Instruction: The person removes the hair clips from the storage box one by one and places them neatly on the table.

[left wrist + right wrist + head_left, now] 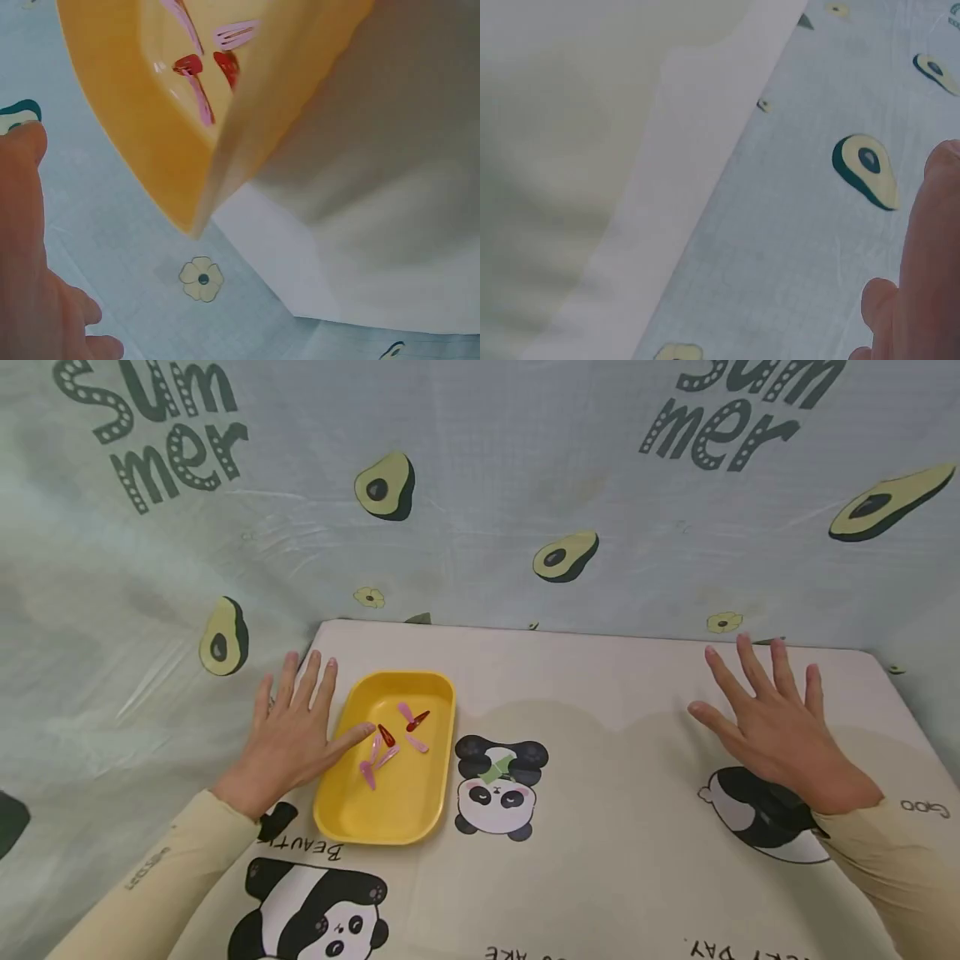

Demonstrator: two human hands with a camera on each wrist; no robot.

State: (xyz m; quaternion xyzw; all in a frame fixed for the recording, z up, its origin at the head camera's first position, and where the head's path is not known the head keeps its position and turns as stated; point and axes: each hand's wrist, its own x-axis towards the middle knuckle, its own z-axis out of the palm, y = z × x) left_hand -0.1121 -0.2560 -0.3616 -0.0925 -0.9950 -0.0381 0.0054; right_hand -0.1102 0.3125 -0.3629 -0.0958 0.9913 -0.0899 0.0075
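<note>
A yellow tray [384, 832] stands on the left part of the table, with several small hair clips in it, some pink [416, 743] and some dark red [386, 736]. Fingers spread, my left hand [288, 735] is at the tray's left side, and its thumb reaches over the rim above the clips. It holds nothing; whether it touches the rim I cannot tell. In the left wrist view the tray [161, 184] appears close beside this hand [30, 247]. Far to the right, my right hand [783, 739] is spread too, holding nothing, over a printed panda.
The pale table [600, 877] has panda prints and lettering on its cover. Behind it and at the sides hangs a light blue curtain [480, 527] with avocado prints and "Summer" lettering. The table's back edge meets this curtain.
</note>
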